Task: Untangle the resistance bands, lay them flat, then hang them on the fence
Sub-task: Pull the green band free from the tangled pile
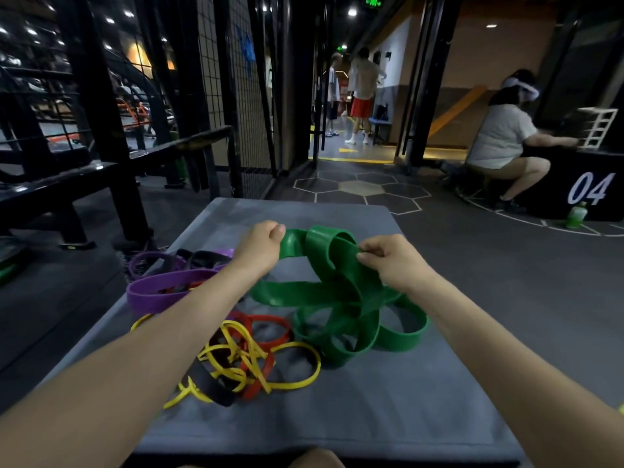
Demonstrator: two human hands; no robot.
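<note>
Both fists, left hand [261, 244] and right hand [388, 261], are gripping the knotted green band [341, 309] mid-mat | purple band [162, 292], yellow-red tangle [246, 359] waiting at 8 o'clock | fence [233, 79] at 11 hanging nothing: you're only starting.

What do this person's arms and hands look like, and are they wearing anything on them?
Both forearms are bare from the bottom edge of the picture up to the fingers: no sleeves show. The left hand and the right hand have no gloves. No watch, bracelet, wrist strap or ring can be seen. The nails look short and unpainted, though they are small in the picture.
</note>
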